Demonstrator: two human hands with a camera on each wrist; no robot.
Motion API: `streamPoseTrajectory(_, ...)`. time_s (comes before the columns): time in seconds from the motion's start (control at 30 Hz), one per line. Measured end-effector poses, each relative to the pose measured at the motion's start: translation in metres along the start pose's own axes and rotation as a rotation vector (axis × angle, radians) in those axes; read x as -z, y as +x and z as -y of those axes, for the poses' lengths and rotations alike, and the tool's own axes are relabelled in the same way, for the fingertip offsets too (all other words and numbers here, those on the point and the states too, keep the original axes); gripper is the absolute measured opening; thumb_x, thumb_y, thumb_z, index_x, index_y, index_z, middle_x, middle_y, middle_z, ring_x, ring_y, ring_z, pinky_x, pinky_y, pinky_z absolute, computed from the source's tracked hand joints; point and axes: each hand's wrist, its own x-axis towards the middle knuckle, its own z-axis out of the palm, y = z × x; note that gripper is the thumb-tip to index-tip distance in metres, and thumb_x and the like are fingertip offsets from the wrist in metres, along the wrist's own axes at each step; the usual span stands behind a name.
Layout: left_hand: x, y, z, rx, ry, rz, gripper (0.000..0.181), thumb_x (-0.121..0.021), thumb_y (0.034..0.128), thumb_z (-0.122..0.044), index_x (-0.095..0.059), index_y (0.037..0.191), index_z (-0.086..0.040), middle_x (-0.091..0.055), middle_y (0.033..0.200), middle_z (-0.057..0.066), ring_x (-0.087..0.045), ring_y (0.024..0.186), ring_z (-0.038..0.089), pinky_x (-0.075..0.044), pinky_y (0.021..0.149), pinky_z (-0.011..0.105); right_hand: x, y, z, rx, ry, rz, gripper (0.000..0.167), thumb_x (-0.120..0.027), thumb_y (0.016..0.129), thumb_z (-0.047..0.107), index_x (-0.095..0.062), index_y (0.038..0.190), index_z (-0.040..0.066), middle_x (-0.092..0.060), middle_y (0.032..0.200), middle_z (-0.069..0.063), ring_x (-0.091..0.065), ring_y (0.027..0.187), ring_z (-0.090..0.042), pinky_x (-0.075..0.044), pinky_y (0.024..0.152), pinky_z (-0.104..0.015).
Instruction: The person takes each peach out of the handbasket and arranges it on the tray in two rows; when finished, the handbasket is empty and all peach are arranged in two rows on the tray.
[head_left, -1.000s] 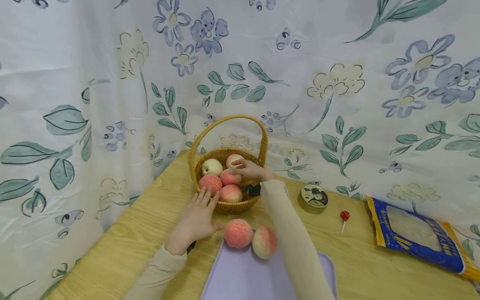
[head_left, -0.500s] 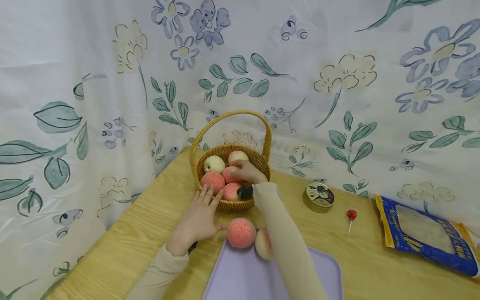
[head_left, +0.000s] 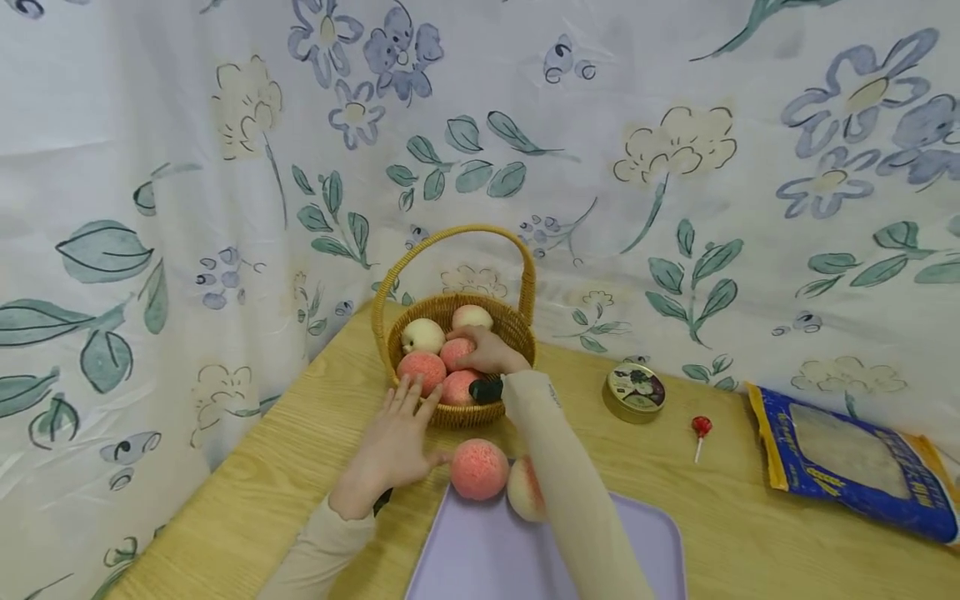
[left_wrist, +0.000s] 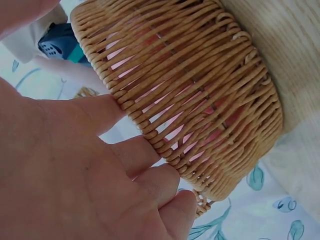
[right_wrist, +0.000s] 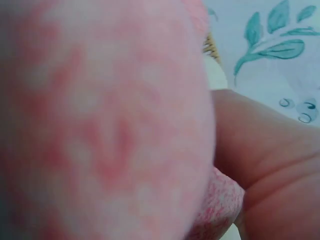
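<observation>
A wicker basket [head_left: 468, 417] with a tall handle holds several pink-and-cream peaches. Inside it, my right hand [head_left: 495, 352] grips the middle peach [head_left: 454, 352], thumb and fingers curled about its sides. In the right wrist view, another peach [right_wrist: 115, 120] fills the foreground, and part of the hand [right_wrist: 272, 165] shows behind it against a speckled pink peach [right_wrist: 220, 207]. My left hand [head_left: 392, 446] rests its outstretched fingers on the basket's near-left rim. The left wrist view shows those fingers of my hand [left_wrist: 85, 175] touching the woven edge of the basket [left_wrist: 200, 95].
A lilac tray [head_left: 480, 558] lies in front, with a pink peach [head_left: 479, 469] and a paler peach [head_left: 525, 492] at its far edge. Right of the basket are a round tin [head_left: 634, 392], a red lollipop [head_left: 701, 427] and a blue-yellow packet [head_left: 855, 462]. A floral curtain [head_left: 585, 208] hangs behind.
My right hand has come down from above the middle peach, and its fingers have closed round it. My left hand stays at the basket rim. The head view has shifted slightly.
</observation>
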Motion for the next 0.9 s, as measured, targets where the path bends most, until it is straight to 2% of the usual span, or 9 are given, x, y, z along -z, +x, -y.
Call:
streamPoseTrajectory(0.13,-0.001,0.001,0.000,0.000,-0.007,-0.003,0.092,-0.075,0.0773,-0.046,-0.036,0.149,-0.003,-0.031,0.153,0.030,-0.019,0.146,0.046,-0.018,0.120,0.055,0.000,-0.002,-0.001,-0.015,0.001,-0.057,0.050,-0.069,0.088,0.019,-0.053,0.135,0.011,-0.055,0.137,-0.013,-0.055,0.123,-0.030,-0.048,0.100,-0.043)
streamPoseTrajectory(0.27,0.000,0.002,0.001,-0.006,-0.020,-0.004,0.092,-0.075,0.0777,-0.045,-0.035,0.149,-0.002,-0.031,0.152,0.031,-0.019,0.146,0.046,-0.018,0.120,0.055,0.005,-0.007,0.005,0.000,0.055,-0.085,0.051,-0.066,0.089,0.015,-0.050,0.138,0.011,-0.051,0.140,-0.013,-0.055,0.121,-0.031,-0.050,0.096,-0.042)
streamPoseTrajectory(0.43,0.000,0.002,0.003,-0.017,-0.001,-0.010,0.092,-0.074,0.0782,-0.047,-0.036,0.148,-0.002,-0.031,0.152,0.031,-0.020,0.146,0.046,-0.019,0.120,0.056,0.017,-0.015,0.013,0.033,0.189,-0.072,0.051,-0.062,0.091,0.010,-0.046,0.139,0.011,-0.047,0.141,-0.013,-0.056,0.118,-0.031,-0.055,0.082,-0.037)
streamPoseTrajectory(0.53,0.000,0.001,0.004,-0.022,0.000,-0.013,0.092,-0.073,0.0785,-0.048,-0.036,0.148,-0.001,-0.031,0.152,0.032,-0.020,0.145,0.047,-0.020,0.119,0.056,0.025,-0.024,0.016,0.026,0.283,-0.061,0.050,-0.061,0.092,0.009,-0.046,0.139,0.013,-0.048,0.139,-0.017,-0.057,0.118,-0.033,-0.059,0.077,-0.041)
streamPoseTrajectory(0.73,-0.002,0.000,0.005,-0.036,-0.008,-0.015,0.092,-0.073,0.0787,-0.047,-0.036,0.148,0.000,-0.030,0.151,0.034,-0.020,0.145,0.049,-0.020,0.119,0.058,0.042,-0.053,0.016,0.034,0.429,-0.044,0.050,-0.059,0.091,0.005,-0.046,0.139,0.014,-0.042,0.142,-0.017,-0.058,0.111,-0.030,-0.056,0.086,-0.054)
streamPoseTrajectory(0.9,-0.002,0.001,0.008,-0.046,0.000,-0.028,0.092,-0.073,0.0793,-0.047,-0.035,0.148,0.002,-0.029,0.150,0.037,-0.020,0.144,0.051,-0.020,0.118,0.059,0.056,-0.081,0.008,0.071,0.496,-0.044,0.050,-0.053,0.092,0.002,-0.041,0.140,0.012,-0.041,0.142,-0.017,-0.058,0.106,-0.025,-0.053,0.089,-0.057)
